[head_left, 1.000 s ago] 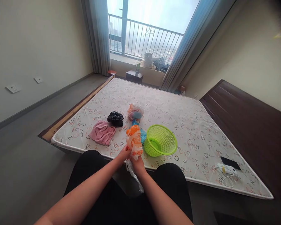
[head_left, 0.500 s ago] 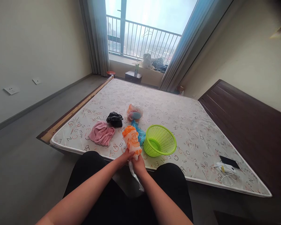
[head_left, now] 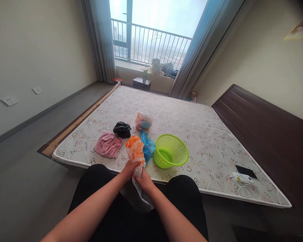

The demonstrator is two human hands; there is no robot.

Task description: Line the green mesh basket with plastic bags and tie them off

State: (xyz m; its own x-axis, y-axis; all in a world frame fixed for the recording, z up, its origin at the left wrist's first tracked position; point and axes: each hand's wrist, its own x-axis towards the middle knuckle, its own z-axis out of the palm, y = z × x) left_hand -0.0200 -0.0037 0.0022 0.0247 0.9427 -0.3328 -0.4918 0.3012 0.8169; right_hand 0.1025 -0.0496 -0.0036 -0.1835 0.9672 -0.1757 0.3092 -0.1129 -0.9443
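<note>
From the head view, a white mattress printed with letters (head_left: 199, 137) spans the middle of the frame, a dark brown wooden headboard (head_left: 262, 114) at right. Grey fabric curtains (head_left: 102, 50) flank the bright window (head_left: 164, 16) at upper centre. At lower centre, left hand (head_left: 128, 169) and right hand (head_left: 144, 181) each close their grip around an orange-and-white plastic bag (head_left: 135, 151), just left of a round green plastic basket (head_left: 178, 151).

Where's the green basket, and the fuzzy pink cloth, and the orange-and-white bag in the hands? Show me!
Green basket (head_left: 174, 150): head view, on its inside wall.
Pink cloth (head_left: 108, 145): head view, on the middle of its folds.
Orange-and-white bag (head_left: 135, 150): head view, on its bulging upper part.
</note>
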